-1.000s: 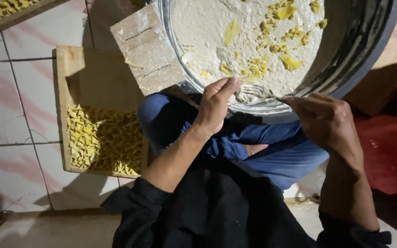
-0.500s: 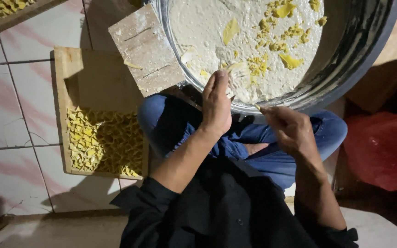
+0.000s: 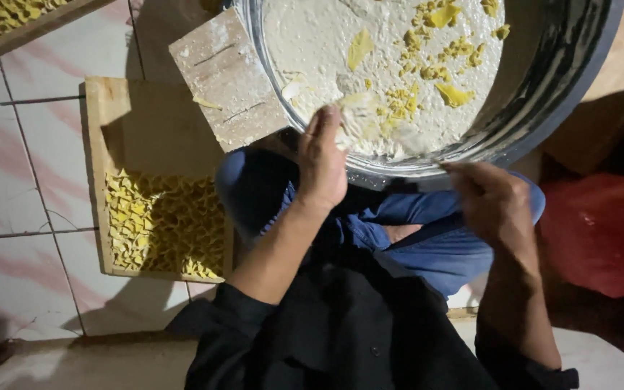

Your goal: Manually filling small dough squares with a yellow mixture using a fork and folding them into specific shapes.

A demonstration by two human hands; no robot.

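The left hand is raised edge-on at the near rim of the large round metal basin, fingers straight and extended upward together, fingertips touching a pale, flour-coated piece of dough at the basin's near edge; the grip is not closed around it, and whether the thumb pinches the piece from the far side cannot be determined. The right hand is positioned just outside the basin rim, lower and to the right, with fingers curled loosely inward; whether this grip holds anything cannot be determined. The basin interior is covered with white flour, and small yellow dough pieces lie scattered across it, concentrated toward the upper centre. A flour-dusted wooden board rests tilted against the basin's left side. On the tiled floor to the left, a shallow wooden tray holds a dense layer of folded yellow dough shapes in its lower half. A second wooden tray with similar pieces shows at the upper left corner. A red object lies at the right
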